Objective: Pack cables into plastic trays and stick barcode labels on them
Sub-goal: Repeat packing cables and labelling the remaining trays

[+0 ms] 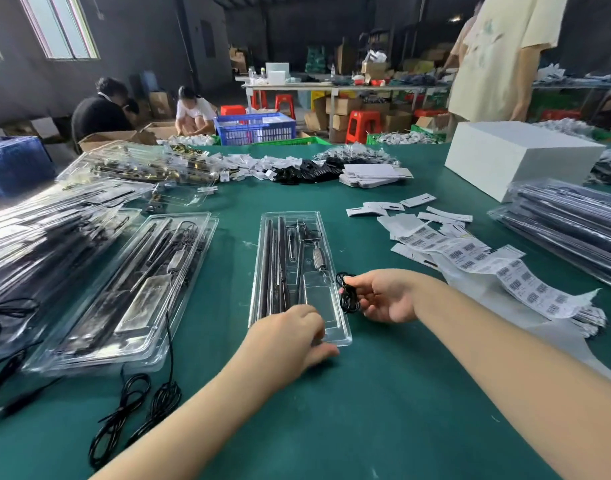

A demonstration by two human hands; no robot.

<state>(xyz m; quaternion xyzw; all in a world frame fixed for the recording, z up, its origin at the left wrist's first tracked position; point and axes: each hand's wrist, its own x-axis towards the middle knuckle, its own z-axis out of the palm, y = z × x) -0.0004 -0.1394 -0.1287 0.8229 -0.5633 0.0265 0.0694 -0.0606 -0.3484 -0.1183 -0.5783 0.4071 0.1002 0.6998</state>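
Observation:
A clear plastic tray [331, 336] lies lengthwise in the middle of the green table, with dark rods and a metal part inside. My left hand [290, 337] grips the tray's near end, fingers curled over its rim. Just right of the tray, my right hand [383, 297] pinches a small coiled black cable [348, 294] held a little above the table. A long strip of barcode labels [498, 271] trails across the table to the right of my right hand.
Filled clear trays [124, 292] are stacked at the left, and two loose black cables [137, 417] lie in front of them. More packed trays [570, 223] sit at the right, behind them a white box [515, 157]. Several people work beyond the table.

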